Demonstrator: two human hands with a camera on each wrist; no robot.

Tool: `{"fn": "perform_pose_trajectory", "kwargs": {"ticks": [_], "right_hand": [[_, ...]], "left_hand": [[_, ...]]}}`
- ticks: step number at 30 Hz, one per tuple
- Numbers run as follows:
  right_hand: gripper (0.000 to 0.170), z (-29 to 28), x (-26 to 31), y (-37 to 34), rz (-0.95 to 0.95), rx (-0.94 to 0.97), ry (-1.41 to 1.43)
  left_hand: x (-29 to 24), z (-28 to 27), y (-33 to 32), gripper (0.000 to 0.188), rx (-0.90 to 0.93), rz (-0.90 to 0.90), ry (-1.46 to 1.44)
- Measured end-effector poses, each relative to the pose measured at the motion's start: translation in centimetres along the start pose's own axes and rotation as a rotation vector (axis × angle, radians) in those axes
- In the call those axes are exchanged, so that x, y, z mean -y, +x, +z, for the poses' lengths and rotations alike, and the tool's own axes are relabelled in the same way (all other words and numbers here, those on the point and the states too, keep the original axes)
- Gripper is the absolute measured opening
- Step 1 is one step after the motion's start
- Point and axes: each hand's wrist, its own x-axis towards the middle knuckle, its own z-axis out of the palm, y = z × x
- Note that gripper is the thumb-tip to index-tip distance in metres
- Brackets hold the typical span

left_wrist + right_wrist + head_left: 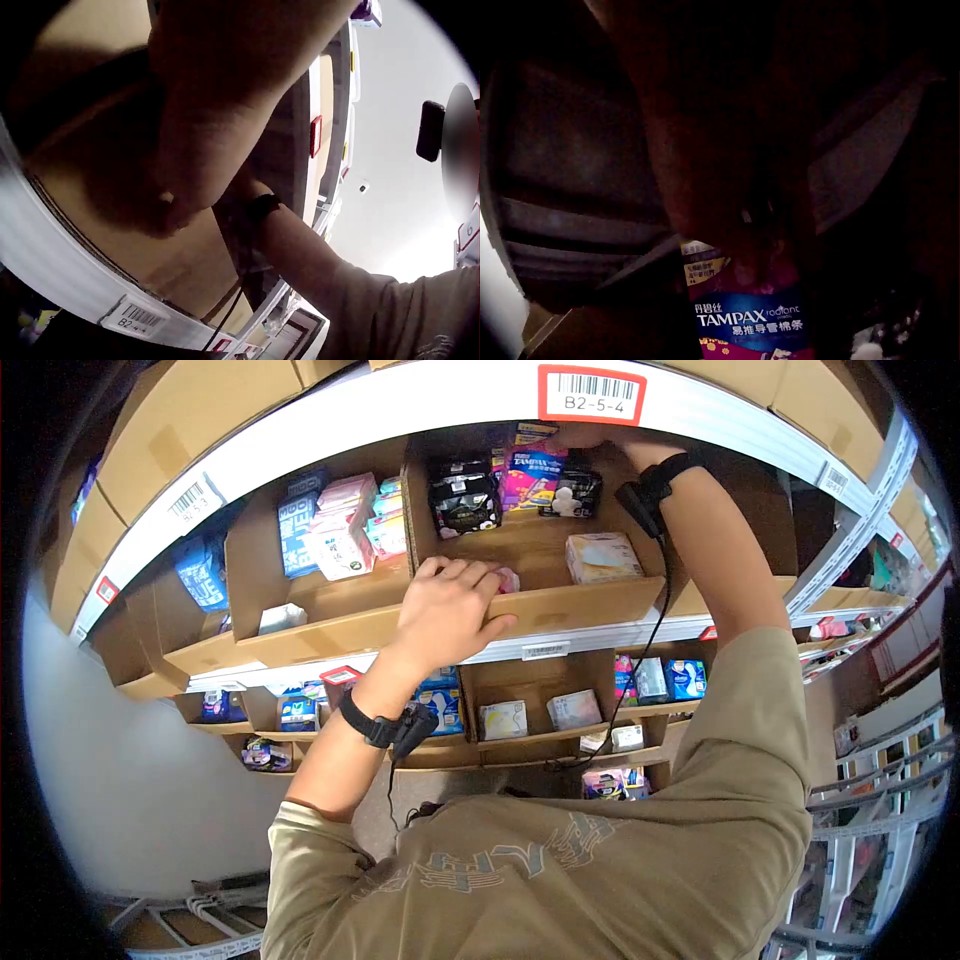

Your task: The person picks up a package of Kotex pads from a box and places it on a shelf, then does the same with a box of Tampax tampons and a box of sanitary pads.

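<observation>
In the head view, my left hand (448,610) rests on the front wall of a cardboard bin (590,600), fingers bent over its top edge and thumb outside. A small pink item (509,580) lies beside its fingertips. My right hand (590,435) reaches to the back of the same bin, partly hidden under the shelf beam. It holds the top of a pink and blue Tampax box (742,322), seen in the dark right wrist view. Black packs (465,505) stand on either side of the box. The left wrist view shows my left hand (210,142) against cardboard.
A white and yellow pack (602,557) lies at the bin's front right. The neighbouring left bin holds blue packs (297,535) and pink packs (342,540). The white shelf beam (450,405) crosses above, and lower bins (520,755) hold more packs. A cable hangs from my right wrist.
</observation>
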Motion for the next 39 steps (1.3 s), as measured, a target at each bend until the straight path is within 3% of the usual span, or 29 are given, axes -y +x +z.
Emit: {"fn": "perform_pose_trajectory", "kwargs": {"ticks": [14,17,19,21,22,23,25,29,30,31,33,34,35,38,39], "right_hand": [[0.068,2.1,2.8,1.1,-0.074,0.062,0.007],[0.057,4.8,3.5,1.2,-0.019,-0.084,0.208],[0.050,4.5,4.0,1.8,0.012,-0.027,0.148],[0.046,4.0,4.2,1.6,-0.059,-0.095,0.138],[0.041,2.5,4.8,1.3,-0.009,0.029,0.141],[0.041,3.3,4.9,1.5,0.005,0.034,0.139],[0.037,3.6,5.3,1.3,-0.057,-0.172,0.123],[0.038,7.7,4.5,2.3,0.027,0.102,0.238],[0.041,5.4,4.9,1.4,0.073,0.390,0.303],[0.044,5.9,5.2,0.0,0.056,0.155,0.360],[0.049,3.4,5.3,-2.2,0.084,0.166,0.360],[0.065,-0.3,6.5,-5.1,0.125,0.074,0.418],[0.063,-0.7,6.5,-7.7,0.043,-0.184,0.453],[0.036,-5.8,9.5,-18.8,0.055,-0.227,1.311],[0.046,-6.9,10.9,-23.5,0.158,-0.235,1.397]], "left_hand": [[-0.2,0.1,0.1,0.042,-0.019,0.014,0.028],[-0.2,0.1,0.1,0.041,-0.007,0.010,0.039],[-0.2,0.2,0.1,0.039,-0.015,0.011,0.041],[-0.1,0.2,0.1,0.039,0.007,0.012,0.041],[-0.1,0.2,0.1,0.040,0.029,0.006,0.042],[0.0,0.3,0.1,0.040,0.029,0.020,0.036],[0.1,0.4,0.0,0.041,-0.028,0.025,-0.012],[0.4,0.4,-0.4,0.044,-0.033,0.057,-0.071],[0.6,0.6,-0.5,0.044,-0.061,0.055,-0.073],[0.6,0.6,-0.5,0.044,-0.089,0.052,-0.079],[0.8,0.4,-0.6,0.041,-0.018,0.044,-0.135],[1.0,0.5,-0.8,0.041,-0.122,0.089,-0.174],[0.9,0.5,-1.2,0.040,-0.219,0.140,-0.215],[-0.3,0.1,-2.9,0.029,-0.321,0.247,-0.437],[-1.0,0.5,-3.7,0.024,-0.383,0.310,-0.518]]}}
